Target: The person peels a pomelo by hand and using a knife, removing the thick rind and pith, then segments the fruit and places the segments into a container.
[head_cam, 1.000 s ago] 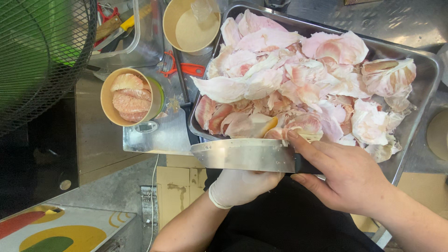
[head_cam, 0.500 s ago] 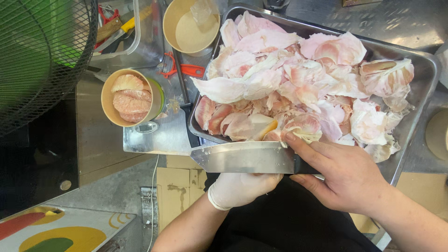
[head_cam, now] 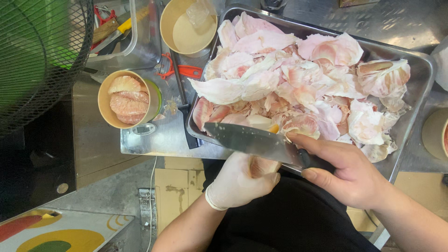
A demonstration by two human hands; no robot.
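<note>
My left hand [head_cam: 238,182], in a white glove, is closed around a pink pomelo segment [head_cam: 261,165] just below the tray's near edge. My bare right hand [head_cam: 345,170] grips the black handle of a large knife [head_cam: 249,140], forefinger laid along the spine. The blade lies flat and tilted over the segment, tip pointing left. Behind both hands a metal tray [head_cam: 420,100] is heaped with pale pink and white pomelo peel and membrane [head_cam: 298,79].
A paper cup [head_cam: 105,114] at the left holds peeled pomelo segments. A second paper cup [head_cam: 186,35] stands farther back. A red peeler [head_cam: 182,71] lies between them. A clear bin [head_cam: 116,32] with tools and a green fan guard [head_cam: 42,56] fill the upper left.
The knife blade has tilted and dropped lower at its handle end. The segment in my gloved left hand now shows beneath the blade. Cups and tray have not moved.
</note>
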